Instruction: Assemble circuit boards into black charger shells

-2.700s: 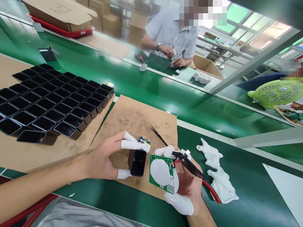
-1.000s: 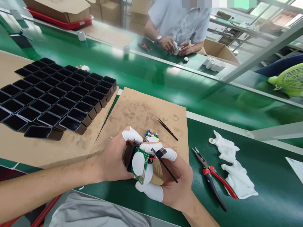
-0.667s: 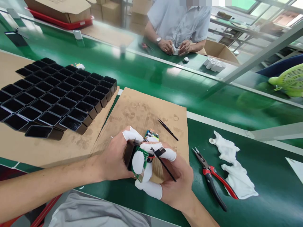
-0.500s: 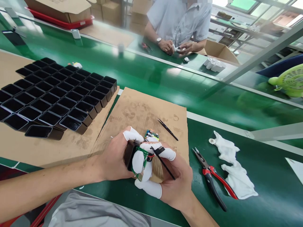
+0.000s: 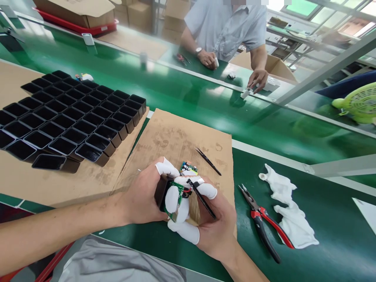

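My left hand (image 5: 142, 190), with white finger cots on, is closed around a small black case (image 5: 160, 192). A green circuit board (image 5: 179, 188) sticks out at the open end of the case, and a white-covered left fingertip presses on it. My right hand (image 5: 220, 223), also in white finger cots, grips a thin black plastic plate (image 5: 205, 201), seen nearly edge-on. Its fingers are close against the board, where short red and black wires (image 5: 187, 192) show. How far the board sits inside the case is hidden. Another populated circuit board (image 5: 188, 168) lies just beyond my hands.
Rows of open black cases (image 5: 73, 121) cover the cardboard at left. Black tweezers (image 5: 208, 161) lie on the cardboard mat (image 5: 173, 133). Red-and-black pliers (image 5: 260, 219) and crumpled white cloth pieces (image 5: 296, 223) are at right. Across the green belt (image 5: 164, 84) sits a co-worker (image 5: 226, 31).
The co-worker's hands have parted, one reaching right to a white piece at the belt. The black plate in my right hand has turned slightly. My left hand has barely moved.
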A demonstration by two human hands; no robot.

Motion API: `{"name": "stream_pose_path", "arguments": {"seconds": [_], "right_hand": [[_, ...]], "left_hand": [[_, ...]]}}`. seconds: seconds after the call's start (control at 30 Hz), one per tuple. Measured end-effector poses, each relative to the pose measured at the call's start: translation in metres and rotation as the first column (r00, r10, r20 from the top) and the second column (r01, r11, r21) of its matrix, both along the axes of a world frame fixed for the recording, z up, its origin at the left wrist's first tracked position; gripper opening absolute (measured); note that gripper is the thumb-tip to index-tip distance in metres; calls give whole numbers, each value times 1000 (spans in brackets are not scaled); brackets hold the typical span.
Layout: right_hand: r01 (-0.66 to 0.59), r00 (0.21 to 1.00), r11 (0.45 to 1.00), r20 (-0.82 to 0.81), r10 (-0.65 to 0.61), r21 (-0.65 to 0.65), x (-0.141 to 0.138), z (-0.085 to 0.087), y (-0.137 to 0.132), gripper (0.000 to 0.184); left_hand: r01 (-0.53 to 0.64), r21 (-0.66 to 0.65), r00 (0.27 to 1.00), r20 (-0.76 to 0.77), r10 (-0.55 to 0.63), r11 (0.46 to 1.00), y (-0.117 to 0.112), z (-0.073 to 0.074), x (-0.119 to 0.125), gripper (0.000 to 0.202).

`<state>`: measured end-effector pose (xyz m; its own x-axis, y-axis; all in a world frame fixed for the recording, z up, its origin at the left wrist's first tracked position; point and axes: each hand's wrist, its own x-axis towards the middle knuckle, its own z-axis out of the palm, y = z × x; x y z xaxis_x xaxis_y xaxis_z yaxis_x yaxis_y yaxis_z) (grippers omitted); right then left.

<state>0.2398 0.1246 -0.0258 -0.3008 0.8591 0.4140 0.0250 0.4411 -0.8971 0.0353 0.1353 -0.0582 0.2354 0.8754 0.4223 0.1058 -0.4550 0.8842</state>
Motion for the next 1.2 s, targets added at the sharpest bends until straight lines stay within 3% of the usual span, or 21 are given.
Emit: {"name": "stream_pose_path", "arguments": {"seconds": [0.33, 0.7, 1.03, 1.2], "right_hand": [[34, 999, 999, 43, -34, -11, 4, -3, -1, 68], [-40, 988, 997, 149, 29, 69, 7, 5, 5, 58], [-1, 970, 990, 242, -33, 139, 2, 5, 10, 55], [-14, 963, 996, 269, -11, 90, 2, 1, 12, 46]], "left_hand": [[-18, 53, 1000, -20, 19, 998, 3, 3, 1, 68], [-8, 35, 999, -41, 9, 999, 3, 3, 1, 69], [-28, -156, 995, -100, 13, 987, 2, 11, 4, 52], [-3, -213, 996, -92, -17, 977, 3, 13, 7, 49]]}}
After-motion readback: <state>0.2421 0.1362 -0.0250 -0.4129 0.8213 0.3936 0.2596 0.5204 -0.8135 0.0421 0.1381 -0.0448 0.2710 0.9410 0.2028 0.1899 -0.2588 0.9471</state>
